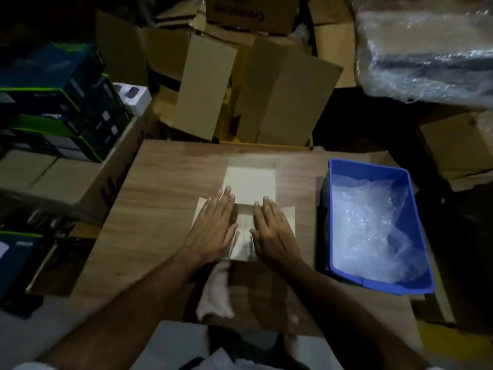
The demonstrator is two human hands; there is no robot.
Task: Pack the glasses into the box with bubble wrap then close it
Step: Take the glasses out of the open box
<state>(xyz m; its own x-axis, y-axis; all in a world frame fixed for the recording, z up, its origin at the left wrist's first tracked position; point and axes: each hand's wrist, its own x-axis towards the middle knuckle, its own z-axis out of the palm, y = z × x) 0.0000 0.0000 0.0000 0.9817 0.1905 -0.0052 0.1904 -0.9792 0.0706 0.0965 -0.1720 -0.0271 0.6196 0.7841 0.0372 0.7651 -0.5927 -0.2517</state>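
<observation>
A small pale cardboard box (249, 182) stands open in the middle of the wooden table (165, 188), its far flap lying flat away from me. My left hand (213, 225) lies flat with straight fingers on the box's left side flap. My right hand (273, 228) lies flat on the right side flap. Between the two hands a bubble-wrapped bundle (244, 240) shows inside the box. Glasses are not plainly visible through the wrap.
A blue plastic bin (338, 209) holding loose bubble wrap (370, 222) sits on the table's right. Stacked cardboard cartons (280, 97) stand behind the table, dark product boxes (53, 102) at the left, a large plastic-wrapped bundle (426, 49) at the far right.
</observation>
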